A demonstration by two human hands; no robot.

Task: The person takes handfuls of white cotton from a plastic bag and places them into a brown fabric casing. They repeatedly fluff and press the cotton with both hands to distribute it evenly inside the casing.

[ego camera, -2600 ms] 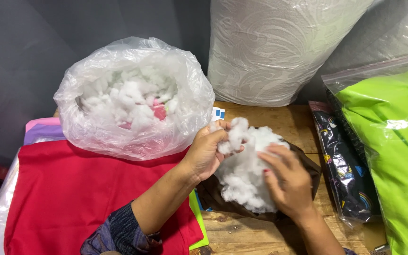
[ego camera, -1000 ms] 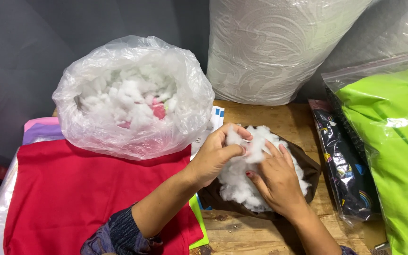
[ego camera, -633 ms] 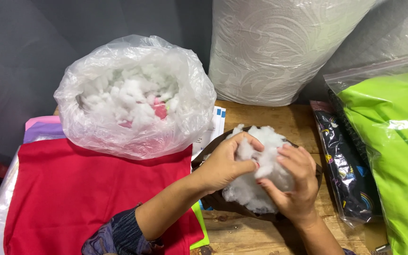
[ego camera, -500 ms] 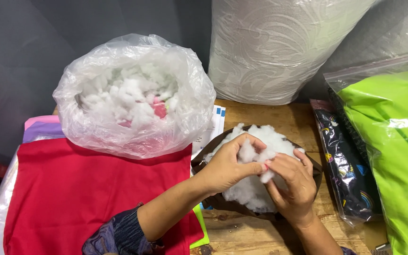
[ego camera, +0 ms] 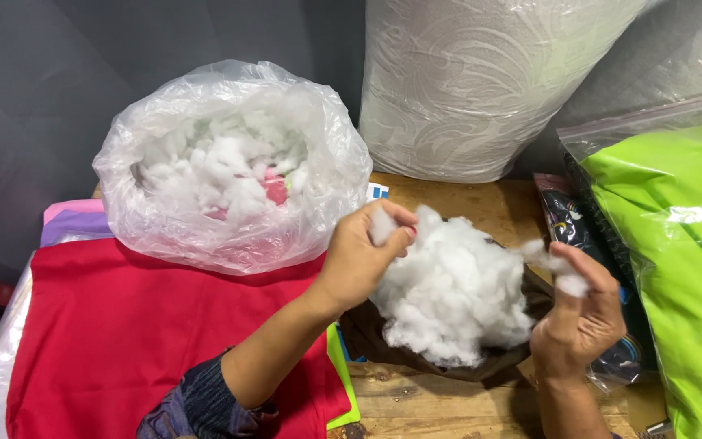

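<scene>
Center-right of frame: white stuffing pile (ego camera: 448,297) sits on dark fabric (ego camera: 416,354) on the wooden surface (ego camera: 481,203). Left hand (ego camera: 363,256) pinches a tuft at pile's upper left; right hand (ego camera: 582,313) pinches a strand at its right edge.

I count one clear bag of stuffing (ego camera: 233,167), one loose stuffing heap (ego camera: 448,297), one red cloth (ego camera: 148,325), one green bagged cushion (ego camera: 676,252), and two big wrapped rolls (ego camera: 481,81).
</scene>
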